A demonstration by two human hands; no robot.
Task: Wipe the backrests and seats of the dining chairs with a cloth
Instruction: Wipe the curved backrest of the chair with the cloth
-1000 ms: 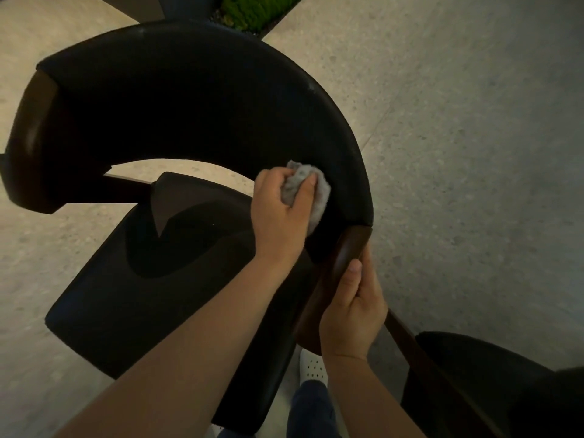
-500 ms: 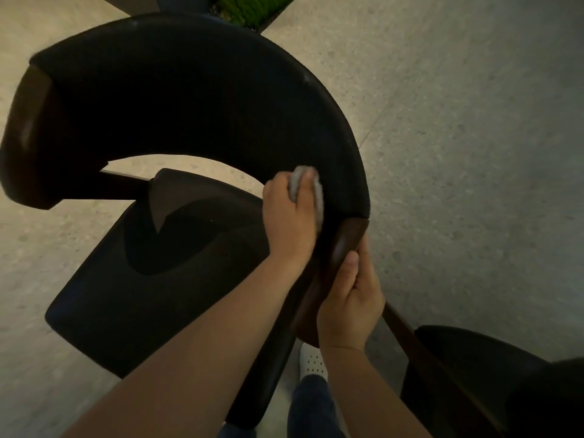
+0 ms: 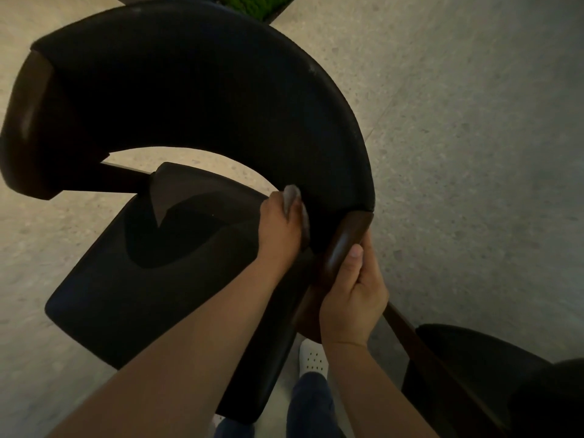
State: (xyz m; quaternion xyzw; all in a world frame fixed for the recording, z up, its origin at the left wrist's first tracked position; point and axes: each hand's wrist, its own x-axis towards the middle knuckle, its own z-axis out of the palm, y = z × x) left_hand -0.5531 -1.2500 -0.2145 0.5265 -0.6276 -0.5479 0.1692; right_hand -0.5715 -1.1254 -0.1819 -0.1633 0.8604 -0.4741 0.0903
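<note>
Speckled floor (image 3: 474,153) under chair (image 3: 142,295). Left hand (image 3: 279,229) pinches cloth (image 3: 292,197) against backrest (image 3: 205,90), near end; arc runs off leftward. Right hand (image 3: 350,298) grips wooden arm tip (image 3: 344,238) alongside.

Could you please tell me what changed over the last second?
The left hand slid the grey cloth down the inner face of the black backrest, so less cloth shows. The right hand still grips the wooden end of the backrest.
</note>
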